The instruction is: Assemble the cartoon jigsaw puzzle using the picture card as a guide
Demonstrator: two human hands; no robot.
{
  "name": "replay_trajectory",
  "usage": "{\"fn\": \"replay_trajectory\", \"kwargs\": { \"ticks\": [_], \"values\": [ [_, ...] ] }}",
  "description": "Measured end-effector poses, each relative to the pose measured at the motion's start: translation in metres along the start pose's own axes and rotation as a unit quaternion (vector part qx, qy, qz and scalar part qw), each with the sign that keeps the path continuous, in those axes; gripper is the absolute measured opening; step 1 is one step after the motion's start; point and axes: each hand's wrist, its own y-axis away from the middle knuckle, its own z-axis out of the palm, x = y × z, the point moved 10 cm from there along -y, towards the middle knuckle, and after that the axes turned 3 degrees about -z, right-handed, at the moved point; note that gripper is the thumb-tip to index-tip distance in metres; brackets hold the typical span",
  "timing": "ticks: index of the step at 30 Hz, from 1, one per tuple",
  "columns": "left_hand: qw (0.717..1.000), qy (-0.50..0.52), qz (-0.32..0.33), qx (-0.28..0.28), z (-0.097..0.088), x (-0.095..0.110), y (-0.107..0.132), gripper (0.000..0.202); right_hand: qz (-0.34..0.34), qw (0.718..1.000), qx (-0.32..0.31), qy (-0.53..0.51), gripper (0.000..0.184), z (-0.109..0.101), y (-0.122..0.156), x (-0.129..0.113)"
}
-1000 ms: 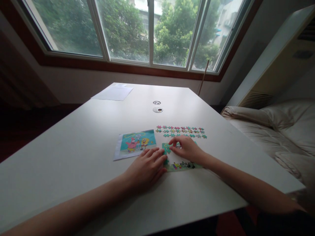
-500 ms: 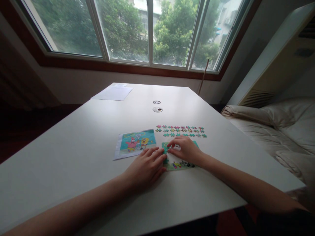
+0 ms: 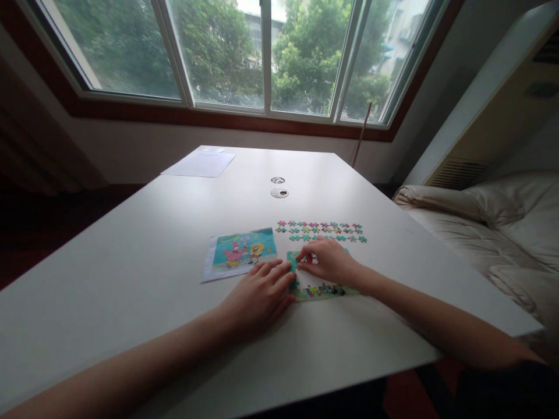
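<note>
A partly assembled jigsaw puzzle [image 3: 325, 293] lies on the white table, with green edges, cartoon figures along its near side and a pale gap in the middle. My left hand [image 3: 262, 294] rests flat, palm down, its fingertips against the puzzle's left edge. Over the puzzle's upper left, thumb and index finger of my right hand [image 3: 329, 262] pinch at a small green puzzle piece [image 3: 297, 261], mostly covered by the fingertips. Left of the puzzle is a printed cartoon picture [image 3: 243, 249] on paper. Loose puzzle pieces [image 3: 324, 230] lie in rows just beyond my right hand.
Two round, coin-like discs [image 3: 279, 193] lie farther back on the white table [image 3: 144, 250]. A white paper sheet [image 3: 198, 164] is at the far left corner. To the right stands a cream sofa [image 3: 463, 221]; a window [image 3: 227, 52] is beyond the table.
My right hand has shifted very slightly, its fingertips staying at the puzzle's upper left. The left hand keeps its place at the edge.
</note>
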Motion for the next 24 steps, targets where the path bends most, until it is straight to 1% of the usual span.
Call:
{"fn": "replay_trajectory", "kwargs": {
  "ticks": [4, 6, 8, 10, 14, 17, 20, 22, 24],
  "values": [
    [1.000, 0.006, 0.001, -0.003, 0.000, 0.000, 0.000, 0.031, -0.034, 0.999, -0.015, 0.000, 0.012, -0.003, -0.003, -0.006],
    [1.000, 0.010, -0.001, -0.007, 0.001, 0.000, -0.001, 0.031, -0.058, 0.998, -0.015, -0.023, 0.015, -0.011, -0.003, -0.007],
    [1.000, 0.014, -0.003, -0.011, 0.001, 0.000, -0.001, 0.031, -0.066, 0.996, -0.014, -0.050, 0.021, -0.022, -0.001, 0.000],
    [1.000, 0.017, -0.004, -0.015, 0.002, -0.001, -0.002, 0.031, -0.052, 0.996, -0.027, -0.069, 0.026, -0.034, 0.002, 0.014],
    [1.000, 0.025, -0.009, -0.015, 0.002, -0.002, -0.002, 0.030, -0.015, 0.992, -0.091, -0.084, 0.028, -0.046, 0.019, 0.049],
    [0.999, 0.036, 0.001, -0.014, 0.000, -0.001, -0.002, 0.031, 0.020, 0.983, -0.144, -0.113, 0.037, -0.047, 0.042, 0.077],
    [0.998, 0.048, 0.021, -0.031, 0.001, 0.003, -0.001, 0.037, 0.099, 0.968, -0.193, -0.128, 0.046, -0.043, 0.069, 0.111],
    [0.997, 0.055, 0.035, -0.044, 0.002, 0.005, -0.001, 0.039, 0.147, 0.961, -0.200, -0.124, 0.048, -0.045, 0.083, 0.132],
    [0.996, 0.061, 0.047, -0.052, 0.003, 0.006, -0.001, 0.039, 0.176, 0.959, -0.189, -0.114, 0.048, -0.049, 0.091, 0.150]
  ]
}}
